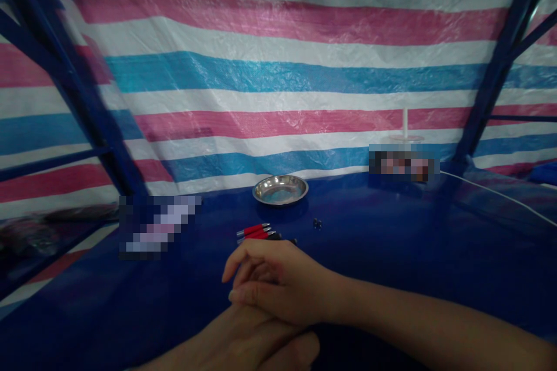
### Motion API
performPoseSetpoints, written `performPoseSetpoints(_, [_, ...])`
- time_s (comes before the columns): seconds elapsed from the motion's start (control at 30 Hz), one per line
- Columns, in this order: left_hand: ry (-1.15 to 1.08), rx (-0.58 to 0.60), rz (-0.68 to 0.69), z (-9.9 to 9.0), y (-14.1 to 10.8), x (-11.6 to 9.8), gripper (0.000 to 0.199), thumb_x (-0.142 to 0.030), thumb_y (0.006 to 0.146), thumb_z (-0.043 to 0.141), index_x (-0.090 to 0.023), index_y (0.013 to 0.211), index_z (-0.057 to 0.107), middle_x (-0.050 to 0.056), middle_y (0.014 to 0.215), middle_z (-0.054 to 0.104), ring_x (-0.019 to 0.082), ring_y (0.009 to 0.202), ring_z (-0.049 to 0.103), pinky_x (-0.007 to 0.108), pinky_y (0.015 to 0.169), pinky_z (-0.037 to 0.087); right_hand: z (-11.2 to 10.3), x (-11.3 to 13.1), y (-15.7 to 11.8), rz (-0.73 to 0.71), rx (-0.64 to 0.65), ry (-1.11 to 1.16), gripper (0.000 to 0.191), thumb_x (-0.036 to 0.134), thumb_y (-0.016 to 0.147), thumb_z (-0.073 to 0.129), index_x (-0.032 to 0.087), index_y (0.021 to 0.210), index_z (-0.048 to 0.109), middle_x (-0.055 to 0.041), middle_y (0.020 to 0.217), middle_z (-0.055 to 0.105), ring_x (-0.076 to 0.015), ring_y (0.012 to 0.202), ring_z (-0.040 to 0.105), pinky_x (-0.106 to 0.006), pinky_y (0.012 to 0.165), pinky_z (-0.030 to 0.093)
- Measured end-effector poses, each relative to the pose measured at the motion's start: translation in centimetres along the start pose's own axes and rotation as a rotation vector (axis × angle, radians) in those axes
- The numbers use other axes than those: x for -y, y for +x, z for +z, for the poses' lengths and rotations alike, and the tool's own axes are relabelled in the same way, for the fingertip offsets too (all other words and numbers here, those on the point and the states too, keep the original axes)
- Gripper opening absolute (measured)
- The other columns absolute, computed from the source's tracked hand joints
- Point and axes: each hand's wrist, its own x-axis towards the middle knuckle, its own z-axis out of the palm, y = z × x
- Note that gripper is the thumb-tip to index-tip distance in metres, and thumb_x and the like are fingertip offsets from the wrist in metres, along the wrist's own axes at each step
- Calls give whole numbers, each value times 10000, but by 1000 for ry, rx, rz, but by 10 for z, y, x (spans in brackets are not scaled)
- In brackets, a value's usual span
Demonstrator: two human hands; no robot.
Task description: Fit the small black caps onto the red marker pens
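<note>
And here we are at the blue desk [391, 266], with both hands clasped together at the bottom centre of the frame! The right hand [276, 284] comes in from the lower right and lies folded over the left hand [239, 339], which reaches in from the bottom edge. Their fingers are curled closed around each other, and neither hand has hold of anything else.

Just beyond the knuckles, a small bunch of red-and-black pen-like pieces [255, 232] lies flat on the desk, side by side, silver tips pointing left. Their far ends tuck out of sight behind the right hand. To their right sit a couple of tiny dark bits [317, 223], too small to name. Up the desk, a shallow steel dish [281, 189] sits near the back edge, centre frame. Over on the right, a white upright rod on a round base [405, 127] stands behind a pixelated patch [402, 163], with a white cable [496, 197] running off towards the right edge. A second pixelated patch [160, 226] covers something at the left. Behind it all hangs a pink, white and blue striped tarpaulin [304, 81], held by a dark blue frame [500, 52].
</note>
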Motion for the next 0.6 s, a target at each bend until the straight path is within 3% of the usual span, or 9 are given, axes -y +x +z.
performPoseSetpoints(0.37, [-60,-5,26,9,-3,7,264,-127,861,285,-164,776,532,-11,586,521,120,531,464,210,516,411,2,2,-2,38,-85,-165,158,307,716,562,165,729,493,57,576,434,-49,531,416,-175,499,338])
performPoseSetpoints(0.6, [-85,-6,30,9,-1,8,300,-116,866,259,-160,730,522,-15,584,511,119,528,457,225,532,412,1,10,-3,50,-112,-299,140,292,715,570,166,703,511,83,486,350,-30,455,340,-168,449,269])
